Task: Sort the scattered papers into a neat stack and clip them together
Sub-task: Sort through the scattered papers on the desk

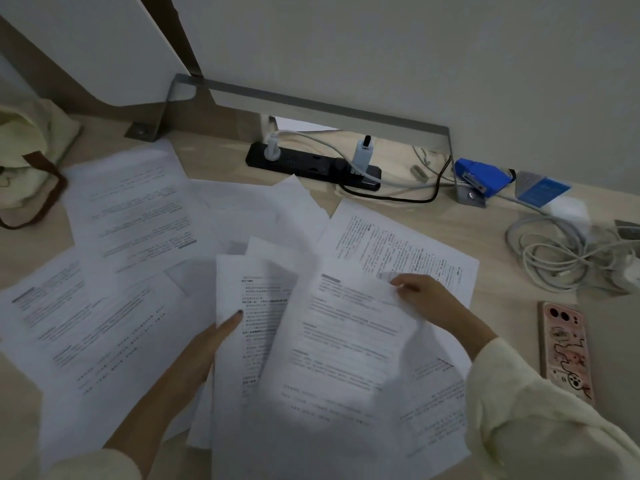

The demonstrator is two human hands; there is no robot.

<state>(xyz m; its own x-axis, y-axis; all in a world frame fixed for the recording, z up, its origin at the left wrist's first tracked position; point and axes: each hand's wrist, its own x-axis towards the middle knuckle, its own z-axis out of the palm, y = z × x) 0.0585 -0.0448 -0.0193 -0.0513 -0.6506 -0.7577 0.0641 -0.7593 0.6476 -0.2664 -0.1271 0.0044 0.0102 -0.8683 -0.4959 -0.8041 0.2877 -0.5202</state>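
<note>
Several printed white sheets lie scattered and overlapping across the light wooden desk (495,233). My left hand (204,348) holds a printed sheet (256,327) by its left edge, thumb lying on top. My right hand (429,303) pinches the upper right edge of another printed sheet (343,348), which is lifted and slightly bent over the first. More sheets lie at the left (128,206), lower left (76,334) and right (398,247). I see no clip that I can make out.
A black power strip (311,166) with plugs and cables sits at the back. A blue device (481,178), coiled white cables (561,258) and a pink-cased phone (566,348) lie at the right. A cream cloth bag (27,157) is at the far left.
</note>
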